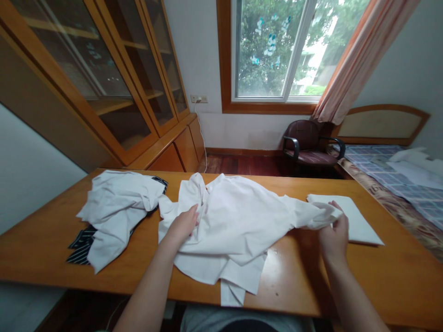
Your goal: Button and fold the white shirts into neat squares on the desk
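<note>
A white shirt (pixel 238 216) lies rumpled across the middle of the wooden table (pixel 294 286), its lower edge hanging near the front. My right hand (pixel 336 230) is closed on the end of one sleeve and pulls it out to the right, slightly above the tabletop. At the shirt's left part, my left hand (pixel 189 221) is closed on a fold of the cloth; its fingertips are partly hidden by the fabric. Behind my right hand rests a folded white cloth (pixel 360 221), flat on the table.
White garments (pixel 121 198) and a black striped cloth (pixel 83 246) lie heaped at the table's left. Beyond the table stand a glass-doored cabinet (pixel 166 129), an office chair (pixel 306 143) and a bed (pixel 391 170). A white cord (pixel 204 138) hangs from a wall socket.
</note>
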`<state>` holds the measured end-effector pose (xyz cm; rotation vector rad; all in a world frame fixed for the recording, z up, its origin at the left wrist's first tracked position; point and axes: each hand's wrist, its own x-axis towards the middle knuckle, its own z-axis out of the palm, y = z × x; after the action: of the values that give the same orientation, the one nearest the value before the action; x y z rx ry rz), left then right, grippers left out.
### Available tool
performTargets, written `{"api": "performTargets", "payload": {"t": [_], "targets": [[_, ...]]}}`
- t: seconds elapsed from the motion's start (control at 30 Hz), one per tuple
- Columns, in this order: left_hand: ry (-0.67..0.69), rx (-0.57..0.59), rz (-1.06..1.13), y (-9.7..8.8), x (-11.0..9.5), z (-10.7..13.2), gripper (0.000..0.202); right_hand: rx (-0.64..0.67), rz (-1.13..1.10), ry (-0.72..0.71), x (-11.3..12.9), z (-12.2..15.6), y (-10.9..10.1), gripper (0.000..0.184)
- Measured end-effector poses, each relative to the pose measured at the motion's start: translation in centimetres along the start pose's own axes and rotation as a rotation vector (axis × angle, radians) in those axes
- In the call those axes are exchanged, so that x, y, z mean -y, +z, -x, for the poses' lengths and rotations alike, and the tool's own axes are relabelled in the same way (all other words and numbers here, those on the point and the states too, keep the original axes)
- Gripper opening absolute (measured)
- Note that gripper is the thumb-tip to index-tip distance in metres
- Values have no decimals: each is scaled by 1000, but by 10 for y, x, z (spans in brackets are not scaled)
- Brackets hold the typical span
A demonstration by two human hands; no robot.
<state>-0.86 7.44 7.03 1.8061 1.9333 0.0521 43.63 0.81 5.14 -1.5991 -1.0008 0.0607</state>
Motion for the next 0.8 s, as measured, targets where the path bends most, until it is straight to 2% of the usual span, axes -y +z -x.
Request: {"api": "performTargets", "payload": {"t": [0.07, 0.13, 0.2, 0.27, 0.37, 0.4, 0.47, 0.57, 0.67, 0.7, 0.73, 0.77, 0.8], "targets": [[53, 26, -112, -4, -5, 2, 41, -34, 115, -195, 13, 3, -6, 52], [108, 14, -241, -3, -11, 5, 31, -2, 178, -414, 26, 7, -5, 49], [138, 14, -305, 1, -19, 7, 25, 84, 189, -555, 38, 13, 0, 47], [156, 33, -305, 8, -27, 9, 23, 210, 186, -616, 44, 22, 11, 43], [239, 55, -237, 20, -39, 12, 22, 505, 232, -647, 39, 42, 34, 38], [292, 68, -187, 24, -43, 13, 22, 625, 271, -644, 34, 49, 42, 39], [420, 137, -30, 32, -48, 16, 20, 786, 383, -608, 21, 62, 56, 39], [604, 368, 273, 38, -51, 24, 21, 892, 457, -571, 0, 68, 70, 39], [635, 599, 458, 35, -50, 31, 27, 896, 417, -561, -14, 60, 76, 38], [618, 618, 479, 32, -48, 31, 28, 894, 389, -559, -16, 56, 76, 38], [607, 583, 484, 29, -46, 30, 29, 893, 354, -558, -17, 52, 76, 37], [609, 491, 478, 26, -43, 28, 29, 887, 312, -557, -17, 48, 76, 36], [620, 350, 463, 24, -39, 25, 28, 869, 264, -556, -14, 46, 77, 36]]}}
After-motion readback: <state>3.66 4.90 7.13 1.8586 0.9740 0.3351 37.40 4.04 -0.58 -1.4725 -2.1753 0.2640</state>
